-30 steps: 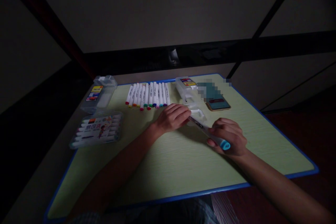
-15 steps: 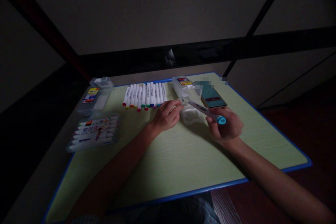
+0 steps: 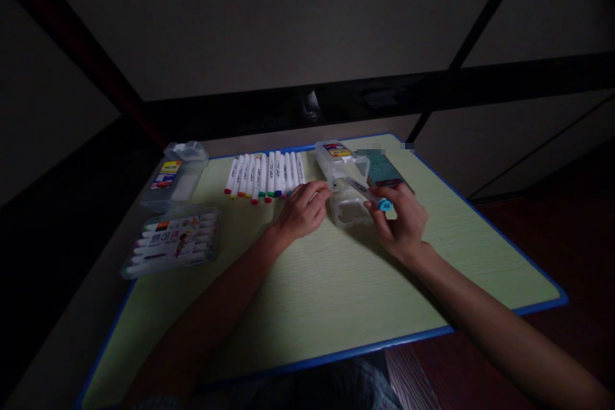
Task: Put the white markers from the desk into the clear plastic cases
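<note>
Blue-capped marker (image 3: 364, 192) in the right hand (image 3: 403, 221), angled at the mouth of a clear case (image 3: 331, 159).
That case is lying open on the table (image 3: 336, 295), lid flap toward the person, while the flat see-through box (image 3: 173, 245) at front left has a stack of markers inside; the marker's pinched between thumb and fingers near its blue end, palm down-ish, and the left hand (image 3: 302, 210) is half-curled beside the flap, can't tell if it's gripping anything.
</note>
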The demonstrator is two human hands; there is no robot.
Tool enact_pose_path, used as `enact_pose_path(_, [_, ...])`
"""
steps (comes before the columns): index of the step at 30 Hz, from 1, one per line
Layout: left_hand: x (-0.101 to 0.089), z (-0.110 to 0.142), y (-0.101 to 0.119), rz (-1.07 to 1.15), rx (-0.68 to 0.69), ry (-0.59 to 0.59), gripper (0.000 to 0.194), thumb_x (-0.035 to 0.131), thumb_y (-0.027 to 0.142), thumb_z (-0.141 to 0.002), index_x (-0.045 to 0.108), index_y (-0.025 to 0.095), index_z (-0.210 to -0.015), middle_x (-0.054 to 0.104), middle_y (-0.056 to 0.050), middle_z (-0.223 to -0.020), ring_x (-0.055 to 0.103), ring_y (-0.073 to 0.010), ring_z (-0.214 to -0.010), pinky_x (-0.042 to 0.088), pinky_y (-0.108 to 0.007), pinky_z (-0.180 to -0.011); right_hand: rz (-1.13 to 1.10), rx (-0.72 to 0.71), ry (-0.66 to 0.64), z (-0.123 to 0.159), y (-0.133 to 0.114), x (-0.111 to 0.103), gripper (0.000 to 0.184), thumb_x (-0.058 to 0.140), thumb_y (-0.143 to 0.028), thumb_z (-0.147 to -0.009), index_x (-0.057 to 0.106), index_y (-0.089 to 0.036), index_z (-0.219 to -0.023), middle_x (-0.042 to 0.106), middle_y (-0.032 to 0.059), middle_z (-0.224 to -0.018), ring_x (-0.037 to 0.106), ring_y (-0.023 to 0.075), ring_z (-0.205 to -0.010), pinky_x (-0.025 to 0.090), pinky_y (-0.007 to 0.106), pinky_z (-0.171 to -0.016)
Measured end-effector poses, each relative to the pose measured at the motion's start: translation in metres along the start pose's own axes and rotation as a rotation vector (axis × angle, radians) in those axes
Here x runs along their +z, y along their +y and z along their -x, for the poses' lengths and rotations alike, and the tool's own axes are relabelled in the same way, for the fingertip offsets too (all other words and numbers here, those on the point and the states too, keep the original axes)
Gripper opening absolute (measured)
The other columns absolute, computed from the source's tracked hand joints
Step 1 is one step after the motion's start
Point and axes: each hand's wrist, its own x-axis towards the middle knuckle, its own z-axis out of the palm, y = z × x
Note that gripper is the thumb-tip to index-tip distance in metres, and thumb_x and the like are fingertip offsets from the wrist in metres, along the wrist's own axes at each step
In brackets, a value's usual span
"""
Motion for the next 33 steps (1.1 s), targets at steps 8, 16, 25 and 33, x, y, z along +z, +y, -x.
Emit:
enact_pose_path(8, [-0.001, 0.0, 0.0, 0.01, -0.037, -0.064, 0.018, 0.045, 0.007, -0.078, 0.054, 0.013, -0.093, 0.059, -0.007, -0.093, 0.057, -0.0154, -0.085, 0.052, -0.029, -0.072, -0.071, 0.188, -0.164, 0.001, -0.001, 0.008, 0.022, 0.051, -0.019, -0.082, 0.057, -0.022, -0.103, 0.051, 0.0029, -0.08, 0.05, 0.0135, -0.065, 0.044, 0.027, -0.057])
enact_pose_path(16, [-0.001, -0.001, 0.001, 0.013, -0.049, -0.097, 0.018, 0.045, 0.006, -0.078, 0.055, 0.013, -0.091, 0.059, -0.007, -0.092, 0.058, -0.0148, -0.084, 0.051, -0.027, -0.071, -0.139, 0.263, -0.28, 0.005, 0.006, 0.017, 0.025, 0.049, -0.018, -0.081, 0.059, -0.021, -0.104, 0.047, 0.0042, -0.086, 0.051, 0.0144, -0.07, 0.047, 0.028, -0.06])
enact_pose_path(25, [-0.001, -0.001, 0.001, 0.039, -0.075, -0.142, 0.019, 0.043, 0.006, -0.079, 0.054, 0.013, -0.093, 0.058, -0.007, -0.093, 0.057, -0.0146, -0.085, 0.051, -0.029, -0.072, -0.146, 0.31, -0.23, 0.003, 0.006, 0.022, 0.025, 0.047, -0.012, -0.08, 0.063, -0.02, -0.098, 0.043, 0.0048, -0.084, 0.049, 0.0176, -0.078, 0.045, 0.034, -0.068])
enact_pose_path(33, [0.0, -0.001, 0.001, 0.036, -0.068, -0.159, 0.019, 0.043, 0.006, -0.078, 0.054, 0.013, -0.092, 0.058, -0.006, -0.092, 0.057, -0.0145, -0.083, 0.051, -0.028, -0.07, -0.148, 0.385, -0.217, 0.004, 0.012, 0.025, 0.02, 0.051, -0.017, -0.079, 0.064, -0.019, -0.094, 0.048, 0.0066, -0.091, 0.051, 0.0197, -0.086, 0.046, 0.038, -0.076])
